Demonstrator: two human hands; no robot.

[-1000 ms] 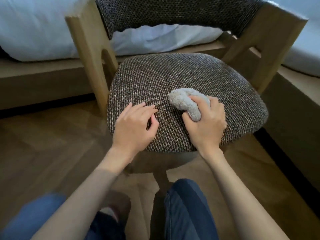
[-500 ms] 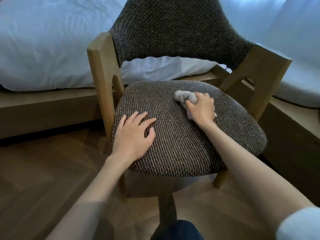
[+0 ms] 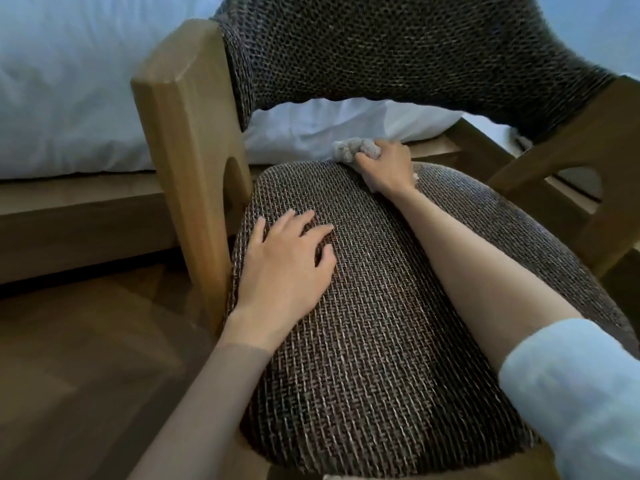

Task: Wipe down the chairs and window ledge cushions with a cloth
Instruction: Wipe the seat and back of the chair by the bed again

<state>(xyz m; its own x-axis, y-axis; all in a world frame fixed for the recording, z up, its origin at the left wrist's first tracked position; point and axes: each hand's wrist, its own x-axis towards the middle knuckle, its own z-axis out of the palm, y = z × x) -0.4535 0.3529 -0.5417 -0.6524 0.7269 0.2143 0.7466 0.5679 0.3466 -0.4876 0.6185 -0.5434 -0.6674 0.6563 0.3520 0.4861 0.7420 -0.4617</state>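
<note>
Head view, looking down over both forearms. Right hand (image 3: 384,168) reaches out full length, fingers curled tight round a bunched grey fuzzy cloth (image 3: 356,150); most of the wad sticks out just beyond and to the left of the knuckles, a scrap shows at the wrist side. Cloth and hand press at the far rim of the round brown-and-tan woven seat cushion (image 3: 374,323), directly under the gap below the dark woven curved backrest (image 3: 398,50).

Left hand (image 3: 287,265) lies flat, palm down, fingers spread, holding nothing, on the near-left part of the same seat, just beside the light wooden armrest post (image 3: 187,161). It looks to be bracing the chair.

Key relation: the cloth sits at the far end of the reach, well ahead of the left hand and across the seat from the body. All unwiped-looking weave lies between the cloth and the person, so my guess is the next stroke can only come back toward the body or sweep sideways along the rear rim. Right hand is the only one on the cloth; left is well apart from it.

Backrest just above the cloth, not touching. White bedding (image 3: 69,91) lies beyond the chair. Window ledge cushions not clearly identifiable.
</note>
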